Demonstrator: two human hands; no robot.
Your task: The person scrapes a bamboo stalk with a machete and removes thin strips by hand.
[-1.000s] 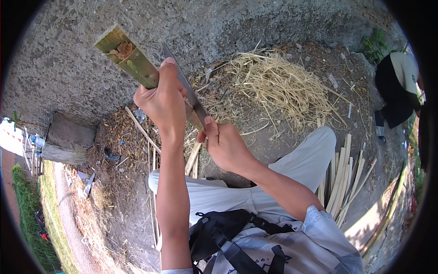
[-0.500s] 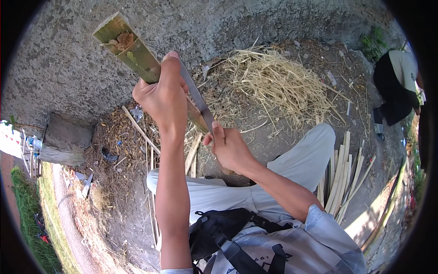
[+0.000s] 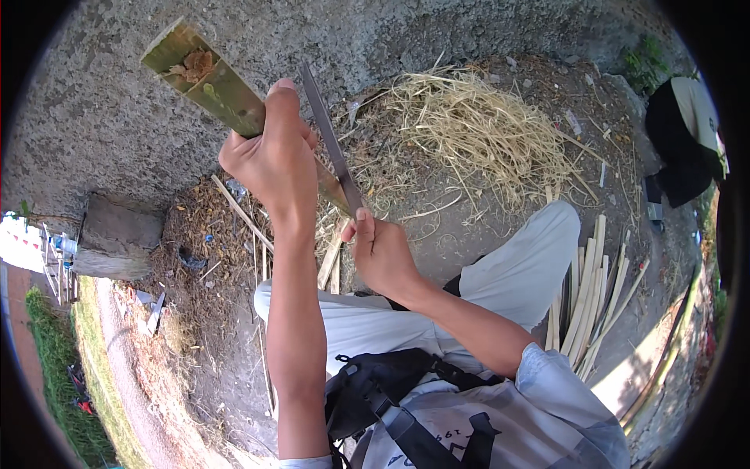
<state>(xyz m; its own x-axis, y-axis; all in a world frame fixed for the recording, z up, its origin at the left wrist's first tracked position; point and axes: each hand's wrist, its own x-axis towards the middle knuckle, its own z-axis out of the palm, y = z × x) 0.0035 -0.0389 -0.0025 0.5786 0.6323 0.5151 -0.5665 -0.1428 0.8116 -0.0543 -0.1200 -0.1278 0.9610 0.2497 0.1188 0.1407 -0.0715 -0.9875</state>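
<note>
My left hand (image 3: 273,160) is wrapped round a split length of green bamboo (image 3: 230,102), thumb pointing up along it. The piece slants from the upper left down toward my right hand, with a brown, frayed node near its upper end. My right hand (image 3: 380,254) is closed on the lower end of a long, dark knife (image 3: 326,129); its handle is hidden in my fingers. The blade points up and away, just right of my left thumb. The lower part of the bamboo runs close beside the blade, and its bottom end is hidden behind my right hand.
A heap of pale shavings (image 3: 500,133) lies ahead, before a rough grey wall (image 3: 156,117). Several pale strips (image 3: 586,289) rest right of my bent leg (image 3: 523,258). A concrete block (image 3: 121,230) stands left; another person (image 3: 680,141) is at the far right.
The bamboo and my left hand have shifted slightly up and left. The knife has moved too: its tip now stands clear of my left thumb, with a gap between them.
</note>
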